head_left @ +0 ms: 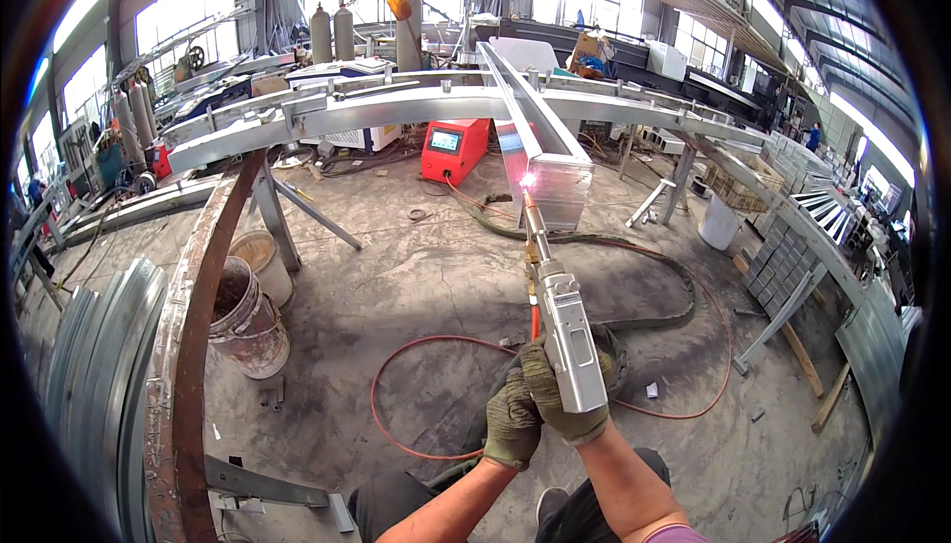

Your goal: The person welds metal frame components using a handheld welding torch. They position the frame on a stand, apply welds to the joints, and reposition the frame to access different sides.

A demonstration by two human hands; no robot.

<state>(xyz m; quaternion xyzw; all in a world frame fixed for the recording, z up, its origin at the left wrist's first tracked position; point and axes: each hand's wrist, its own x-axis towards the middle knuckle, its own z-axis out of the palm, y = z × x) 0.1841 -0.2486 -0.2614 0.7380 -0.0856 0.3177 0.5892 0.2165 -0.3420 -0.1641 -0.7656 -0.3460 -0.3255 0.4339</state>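
Note:
Both my hands wear dirty olive-green work gloves. My right hand (561, 402) is wrapped round the grip of a silver handheld laser welding gun (572, 340). My left hand (513, 418) is closed against it at the gun's lower left; its fingertips are partly hidden. The gun's narrow nozzle (536, 221) points away from me, and a bright pinkish-white spot glows at its tip. That spot lies on the near left edge of a long, shiny metal channel (561, 186), which rests across silver beams (396, 110). An orange-red hose (536, 320) runs beside the gun.
A red machine with a screen (455, 152) stands on the floor beyond. Hoses and a dark sleeved cable (684, 290) loop across the concrete. A rusty beam (188, 345), dirty buckets (248, 320) and metal profiles (104, 345) stand left; stacked blocks (778, 266) and timber (797, 350) lie right.

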